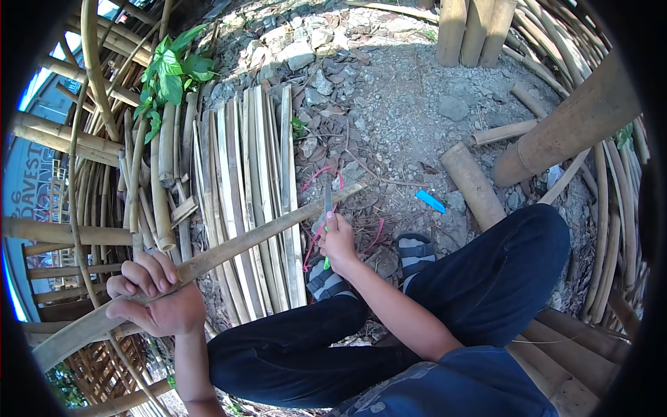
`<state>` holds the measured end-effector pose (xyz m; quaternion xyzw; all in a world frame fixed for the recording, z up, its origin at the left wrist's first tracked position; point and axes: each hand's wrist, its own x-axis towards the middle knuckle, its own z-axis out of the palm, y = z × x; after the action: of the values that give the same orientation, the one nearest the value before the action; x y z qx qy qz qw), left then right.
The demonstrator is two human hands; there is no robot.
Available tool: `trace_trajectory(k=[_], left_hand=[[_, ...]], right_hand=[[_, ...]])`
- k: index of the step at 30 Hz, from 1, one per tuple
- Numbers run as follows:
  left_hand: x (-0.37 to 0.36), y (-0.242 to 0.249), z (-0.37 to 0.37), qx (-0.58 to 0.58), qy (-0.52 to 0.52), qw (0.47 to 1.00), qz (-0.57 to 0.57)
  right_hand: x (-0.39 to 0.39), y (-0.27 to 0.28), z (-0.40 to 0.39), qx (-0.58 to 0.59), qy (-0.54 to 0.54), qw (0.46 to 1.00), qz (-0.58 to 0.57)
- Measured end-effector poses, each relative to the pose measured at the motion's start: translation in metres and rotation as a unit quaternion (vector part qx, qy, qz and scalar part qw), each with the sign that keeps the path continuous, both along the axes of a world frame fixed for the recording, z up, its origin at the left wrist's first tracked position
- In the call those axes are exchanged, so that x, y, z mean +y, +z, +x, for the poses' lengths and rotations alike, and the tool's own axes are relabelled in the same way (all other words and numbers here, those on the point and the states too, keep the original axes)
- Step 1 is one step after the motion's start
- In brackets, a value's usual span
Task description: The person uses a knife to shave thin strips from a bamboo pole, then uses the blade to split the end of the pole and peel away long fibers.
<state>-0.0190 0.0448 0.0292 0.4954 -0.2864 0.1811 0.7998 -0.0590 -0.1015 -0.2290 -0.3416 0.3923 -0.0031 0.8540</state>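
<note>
A long split bamboo strip slants across the view from lower left up to the middle. My left hand is wrapped round its lower part, thumb beneath and fingers over the top. In my right hand is a knife with a bright green handle. Its blade points away from me and overlaps the strip near the far end. Beneath the strip lies a row of split bamboo slats, side by side on the ground.
Bamboo poles and a leafy plant stand at the left. A blue piece and pink string lie on the gravel near my sandals. To the right are a cut bamboo section and a thick post.
</note>
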Motion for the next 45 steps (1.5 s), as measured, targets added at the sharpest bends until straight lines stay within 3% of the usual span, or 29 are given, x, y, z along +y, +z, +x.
trace_trajectory(k=[4,6,10,12,14,16,17,18,22,26,28,30,32,34,37,45], left_hand=[[-0.001,0.005,-0.001,0.011,-0.058,0.998,0.017],[-0.008,0.006,-0.003,0.027,0.009,0.999,0.019],[-0.012,0.008,-0.003,0.021,-0.011,0.999,0.021],[-0.018,0.009,-0.002,0.040,0.065,0.997,0.011],[-0.017,0.008,0.000,0.044,0.076,0.996,0.011],[-0.013,0.007,0.003,0.047,0.085,0.995,0.013],[-0.010,0.006,0.003,0.046,0.076,0.996,0.011],[-0.007,0.005,0.004,0.044,0.066,0.997,0.008],[0.006,0.001,0.005,0.027,-0.003,1.000,0.004],[0.002,0.003,0.001,0.004,-0.010,1.000,-0.010],[0.003,0.000,0.003,0.008,-0.031,0.999,-0.008],[0.000,-0.002,0.005,-0.002,0.052,0.999,0.014],[-0.002,-0.004,0.007,-0.018,0.033,0.999,0.017],[0.005,-0.005,0.007,-0.026,-0.086,0.995,0.051],[0.009,-0.003,0.009,-0.030,-0.164,0.984,0.061],[-0.002,-0.001,0.003,-0.029,-0.128,0.990,0.059]], right_hand=[[0.004,-0.003,0.000,-0.030,-0.027,0.999,0.008],[0.006,0.000,-0.001,-0.022,-0.037,0.999,0.027],[0.011,0.008,-0.005,-0.046,-0.022,0.997,0.064],[0.018,0.017,-0.009,-0.063,-0.009,0.996,0.068],[0.034,0.032,-0.012,-0.113,0.014,0.991,0.068],[0.048,0.058,-0.020,-0.165,0.069,0.984,0.027],[0.065,0.053,-0.022,-0.239,0.082,0.965,-0.070],[0.070,0.070,-0.028,-0.264,0.093,0.955,-0.096],[0.061,0.056,-0.023,-0.187,0.009,0.982,0.004],[0.023,-0.033,0.002,-0.065,-0.040,0.981,-0.178],[0.006,-0.034,0.003,-0.034,-0.046,0.990,-0.126],[-0.002,-0.035,0.006,-0.022,-0.033,0.989,-0.143],[-0.005,-0.035,0.008,-0.011,-0.017,0.988,-0.156],[-0.010,-0.023,0.007,-0.006,-0.014,0.997,-0.075],[-0.019,-0.008,0.005,0.002,-0.001,1.000,-0.009],[-0.003,0.015,-0.003,0.007,-0.022,0.996,0.085]])
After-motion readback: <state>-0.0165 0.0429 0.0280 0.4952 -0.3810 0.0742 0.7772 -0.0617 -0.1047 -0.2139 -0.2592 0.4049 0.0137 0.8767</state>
